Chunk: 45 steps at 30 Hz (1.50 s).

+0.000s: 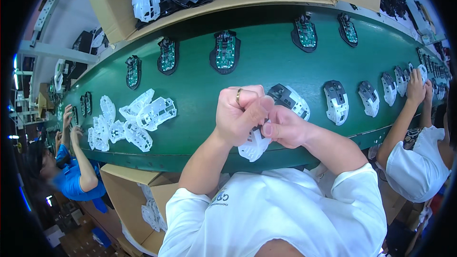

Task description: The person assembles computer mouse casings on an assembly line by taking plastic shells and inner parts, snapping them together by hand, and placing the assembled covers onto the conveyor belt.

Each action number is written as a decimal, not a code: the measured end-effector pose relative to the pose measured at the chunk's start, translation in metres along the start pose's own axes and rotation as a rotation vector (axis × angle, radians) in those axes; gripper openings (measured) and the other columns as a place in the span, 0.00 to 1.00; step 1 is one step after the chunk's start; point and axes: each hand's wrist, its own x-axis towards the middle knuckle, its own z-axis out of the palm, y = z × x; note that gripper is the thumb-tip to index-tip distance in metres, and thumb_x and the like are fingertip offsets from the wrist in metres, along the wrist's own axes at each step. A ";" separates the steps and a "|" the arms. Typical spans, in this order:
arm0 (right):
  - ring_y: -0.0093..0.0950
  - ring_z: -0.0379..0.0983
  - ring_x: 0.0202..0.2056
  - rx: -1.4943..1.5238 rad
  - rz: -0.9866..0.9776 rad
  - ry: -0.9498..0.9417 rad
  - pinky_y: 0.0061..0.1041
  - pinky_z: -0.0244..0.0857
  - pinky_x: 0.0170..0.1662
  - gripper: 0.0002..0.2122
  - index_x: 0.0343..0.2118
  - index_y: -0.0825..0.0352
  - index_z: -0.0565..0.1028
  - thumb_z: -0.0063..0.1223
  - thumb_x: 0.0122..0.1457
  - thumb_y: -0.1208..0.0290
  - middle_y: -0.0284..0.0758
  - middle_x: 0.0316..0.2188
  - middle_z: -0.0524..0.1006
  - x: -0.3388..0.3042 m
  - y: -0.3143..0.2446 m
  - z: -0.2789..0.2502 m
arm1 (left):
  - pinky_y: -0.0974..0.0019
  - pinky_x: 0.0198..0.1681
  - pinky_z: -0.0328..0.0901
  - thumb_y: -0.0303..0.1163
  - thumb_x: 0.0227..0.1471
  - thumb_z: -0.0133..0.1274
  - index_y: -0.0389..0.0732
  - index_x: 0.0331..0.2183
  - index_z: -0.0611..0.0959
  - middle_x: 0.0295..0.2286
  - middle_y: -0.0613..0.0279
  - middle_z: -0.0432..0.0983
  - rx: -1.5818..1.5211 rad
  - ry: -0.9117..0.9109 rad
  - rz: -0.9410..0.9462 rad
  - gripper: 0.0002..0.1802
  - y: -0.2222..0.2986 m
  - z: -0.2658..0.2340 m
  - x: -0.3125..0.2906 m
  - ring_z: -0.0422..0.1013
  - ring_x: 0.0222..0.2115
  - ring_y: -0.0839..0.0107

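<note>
Here, right fingers (273,130) pinch a white mouse shell (253,146).

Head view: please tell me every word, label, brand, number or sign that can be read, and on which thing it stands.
White shirt of the wearer: small dark lettering on the left chest; I do not copy the wording.
Green circuit boards: any markings are too small to read.
White shell at the hands: no text can be made out.
Elsewhere I can make out no readable text.
</note>
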 end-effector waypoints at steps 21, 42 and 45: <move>0.45 0.76 0.53 -1.406 -0.957 0.287 0.49 0.69 0.59 0.19 0.38 0.67 0.73 0.73 0.45 0.75 0.44 0.46 0.80 0.011 -0.010 0.032 | 0.56 0.50 0.68 0.71 0.55 0.48 0.32 0.40 0.84 0.41 0.44 0.81 0.263 -0.301 0.098 0.45 0.076 -0.063 0.003 0.77 0.43 0.57; 0.55 0.69 0.56 -1.635 -0.348 0.558 0.42 0.68 0.57 0.36 0.64 0.77 0.60 0.66 0.55 0.69 0.57 0.61 0.64 0.022 0.001 0.048 | 0.30 0.67 0.38 0.51 0.46 0.65 0.35 0.58 0.74 0.64 0.36 0.56 2.036 0.217 -0.232 0.44 0.091 -0.129 -0.089 0.44 0.68 0.38; 0.54 0.68 0.57 -1.765 -0.501 0.566 0.42 0.67 0.59 0.32 0.61 0.77 0.64 0.66 0.54 0.73 0.55 0.62 0.63 0.021 -0.019 0.063 | 0.30 0.68 0.34 0.53 0.45 0.66 0.37 0.59 0.76 0.67 0.38 0.52 2.036 0.133 -0.412 0.44 0.088 -0.141 -0.097 0.40 0.70 0.39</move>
